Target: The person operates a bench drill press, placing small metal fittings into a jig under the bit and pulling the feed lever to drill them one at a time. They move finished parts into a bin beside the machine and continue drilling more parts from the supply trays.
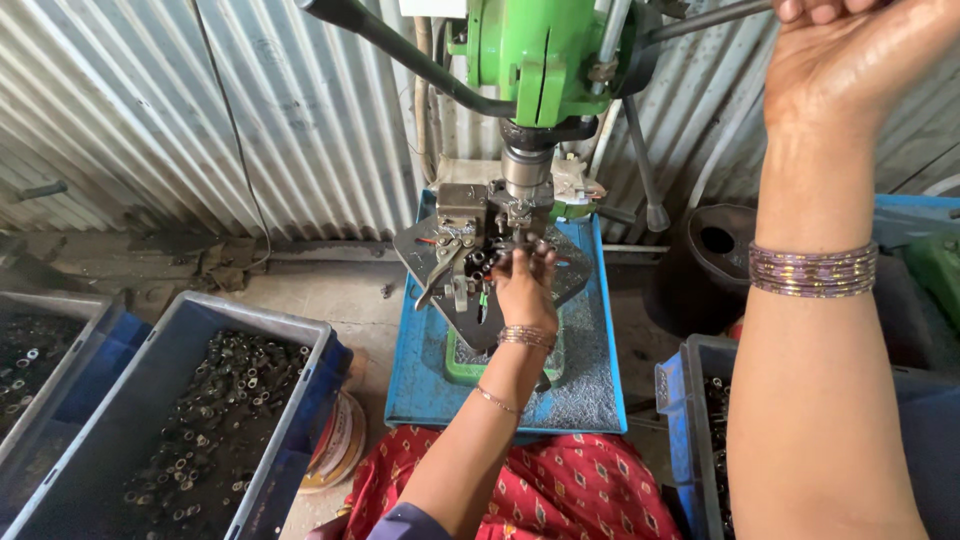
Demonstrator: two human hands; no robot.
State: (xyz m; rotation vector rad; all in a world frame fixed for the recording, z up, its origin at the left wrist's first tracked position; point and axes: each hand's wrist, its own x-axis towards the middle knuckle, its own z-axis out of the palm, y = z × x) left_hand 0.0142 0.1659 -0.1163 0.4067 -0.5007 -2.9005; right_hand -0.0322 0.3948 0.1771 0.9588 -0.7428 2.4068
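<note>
three blue bins [300, 400], one green drill press [530, 50], two hands [525, 285]

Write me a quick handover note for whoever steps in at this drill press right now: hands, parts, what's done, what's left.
Left hand: fingers at the jig under the spindle, touching a small dark part there; whether it is gripped is unclear.
Right hand: raised, closed on the feed lever.
Left bin holds many small rings; right bin is mostly hidden.
Spindle is up, clear of the jig, so this part does not look drilled yet. Left: seat the part, clear the fingers, pull the lever.
</note>
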